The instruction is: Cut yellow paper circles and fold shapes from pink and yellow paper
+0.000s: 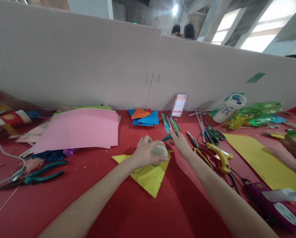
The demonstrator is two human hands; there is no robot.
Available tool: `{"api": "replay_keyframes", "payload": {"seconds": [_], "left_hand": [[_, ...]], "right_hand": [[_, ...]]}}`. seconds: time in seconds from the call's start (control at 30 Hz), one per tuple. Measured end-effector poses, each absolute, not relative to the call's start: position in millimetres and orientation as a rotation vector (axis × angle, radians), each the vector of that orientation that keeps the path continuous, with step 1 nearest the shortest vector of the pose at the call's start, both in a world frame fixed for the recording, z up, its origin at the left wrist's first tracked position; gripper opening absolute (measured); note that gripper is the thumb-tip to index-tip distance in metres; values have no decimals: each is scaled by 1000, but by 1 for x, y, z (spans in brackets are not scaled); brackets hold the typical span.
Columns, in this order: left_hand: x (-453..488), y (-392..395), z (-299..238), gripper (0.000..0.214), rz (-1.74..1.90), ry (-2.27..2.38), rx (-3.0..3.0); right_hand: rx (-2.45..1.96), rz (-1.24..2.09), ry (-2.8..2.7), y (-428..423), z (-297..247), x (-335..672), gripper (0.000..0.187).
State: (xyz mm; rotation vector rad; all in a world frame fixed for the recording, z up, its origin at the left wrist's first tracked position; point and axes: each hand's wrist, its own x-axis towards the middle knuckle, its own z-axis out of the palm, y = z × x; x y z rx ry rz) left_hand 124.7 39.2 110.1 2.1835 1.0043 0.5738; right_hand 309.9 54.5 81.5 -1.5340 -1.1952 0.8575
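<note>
- Head view: the left hand (150,151) is curled over a pale round object (160,150), gripping it down on a yellow paper sheet (150,180) on the red tabletop (93,195); the right hand (175,138) pinches a teal pen (168,136) just beside it. Whether the pen's tip touches the paper cannot be told.
- The round object could slip if the left hand's hold is uneven, since its end looks smooth; a line drawn along it would then jump.
- The sheet seems held only under that one hand, its free corners bare, so a push from the pen could turn it.
- A drawn curve (138,171) lies to the left of the round object, partly hidden by the wrist; a mark made too close might overlap it.
- Open scissors (194,139) and a yellow glue gun (221,157) lie near the right forearm; a sideways swing of the arm might knock them. Whether the gun is hot cannot be told.
- Writing: a white cylindrical container (223,112), tilted by the partition (93,66), bears black characters, too unclear to read surely.
- A phone-like panel (179,105) is blurred out, and a small green lit sign (135,23) is too tiny to read.
- No brand is legible.
</note>
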Motion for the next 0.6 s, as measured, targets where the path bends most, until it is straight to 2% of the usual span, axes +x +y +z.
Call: {"api": "replay_keyframes", "payload": {"seconds": [0.3, 0.6], "left_hand": [[123, 40, 110, 48, 539, 1001, 2244], [122, 41, 109, 46, 564, 983, 2263]], "right_hand": [[-1657, 1171, -1482, 89, 93, 274, 51], [-1733, 1273, -1786, 98, 103, 263, 50]]}}
